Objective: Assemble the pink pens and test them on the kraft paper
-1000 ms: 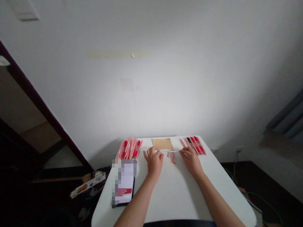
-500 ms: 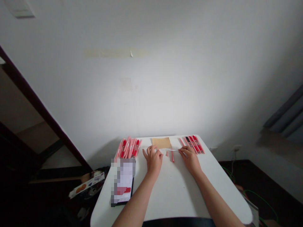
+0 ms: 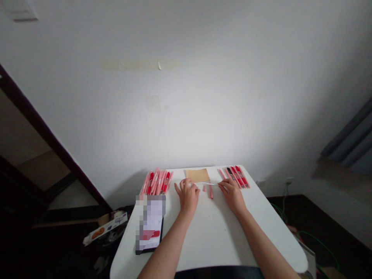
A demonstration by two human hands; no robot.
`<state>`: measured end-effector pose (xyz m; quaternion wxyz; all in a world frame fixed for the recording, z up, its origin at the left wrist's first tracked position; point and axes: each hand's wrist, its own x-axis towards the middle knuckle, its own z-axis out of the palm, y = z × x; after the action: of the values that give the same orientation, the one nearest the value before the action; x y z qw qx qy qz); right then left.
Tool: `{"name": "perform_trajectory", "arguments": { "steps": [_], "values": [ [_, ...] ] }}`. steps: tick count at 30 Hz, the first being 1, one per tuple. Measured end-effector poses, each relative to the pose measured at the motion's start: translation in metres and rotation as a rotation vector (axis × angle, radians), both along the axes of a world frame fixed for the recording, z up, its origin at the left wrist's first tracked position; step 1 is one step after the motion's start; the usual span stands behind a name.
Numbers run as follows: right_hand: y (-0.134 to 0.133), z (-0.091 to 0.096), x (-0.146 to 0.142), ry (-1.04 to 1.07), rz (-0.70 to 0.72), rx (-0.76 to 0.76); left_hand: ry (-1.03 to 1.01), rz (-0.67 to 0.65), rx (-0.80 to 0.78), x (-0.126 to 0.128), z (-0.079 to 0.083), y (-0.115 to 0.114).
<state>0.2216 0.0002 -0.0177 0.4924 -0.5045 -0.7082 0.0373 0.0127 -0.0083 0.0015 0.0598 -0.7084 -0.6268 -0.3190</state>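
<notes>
Between my hands a thin whitish pen refill [image 3: 209,183] lies nearly level over the white table [image 3: 212,240]. My right hand [image 3: 231,193] pinches its right end between thumb and fingertips. My left hand [image 3: 188,197] is at the other end, thumb and forefinger drawn together and outer fingers bent apart; what they grip is too small to make out. Just below the refill lie a pink pen barrel [image 3: 211,192] and a small pink pen part [image 3: 204,188]. Behind them is a tan paper card [image 3: 197,175].
Many pink and red pens [image 3: 157,182] are heaped at the back left. A row of several pens [image 3: 237,176], one with black, lies at the back right. A phone [image 3: 151,224] with a blurred screen rests left of my left forearm. The wall [image 3: 186,128] stands behind the table.
The whole view has shifted slightly. My hands and the pen refill keep almost the same position over the table.
</notes>
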Motion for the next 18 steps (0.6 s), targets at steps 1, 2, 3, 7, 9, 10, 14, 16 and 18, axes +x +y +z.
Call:
{"name": "perform_trajectory", "arguments": {
  "steps": [1,2,3,7,9,10,14,16,18],
  "values": [
    [0.0000,-0.0001,0.0000,-0.001,0.001,0.001,-0.001,0.001,0.000,0.0001,0.0001,-0.0002],
    [-0.0001,0.0000,0.0000,-0.002,0.001,0.002,-0.002,0.002,0.001,0.0002,0.0003,-0.0004],
    [-0.0003,0.0003,-0.0002,-0.003,0.001,0.001,-0.002,0.003,0.001,0.0003,0.0004,-0.0007],
    [-0.0012,0.0017,-0.0009,-0.003,-0.003,0.006,-0.001,0.005,0.004,0.0005,0.0005,-0.0013],
    [-0.0012,0.0019,-0.0010,-0.003,-0.004,0.010,-0.003,0.004,0.005,0.0004,0.0006,-0.0013],
    [-0.0011,0.0019,-0.0010,-0.004,-0.003,0.011,-0.005,0.005,0.005,0.0004,0.0007,-0.0013],
    [-0.0006,0.0016,-0.0012,0.001,-0.001,0.013,-0.013,0.003,0.009,0.0002,0.0022,-0.0021],
    [-0.0004,0.0012,-0.0014,0.003,0.003,0.010,-0.026,0.002,0.011,0.0000,0.0036,-0.0027],
    [0.0001,0.0004,-0.0014,0.003,0.017,-0.001,-0.046,0.000,0.012,-0.0002,0.0049,-0.0033]
  ]
}}
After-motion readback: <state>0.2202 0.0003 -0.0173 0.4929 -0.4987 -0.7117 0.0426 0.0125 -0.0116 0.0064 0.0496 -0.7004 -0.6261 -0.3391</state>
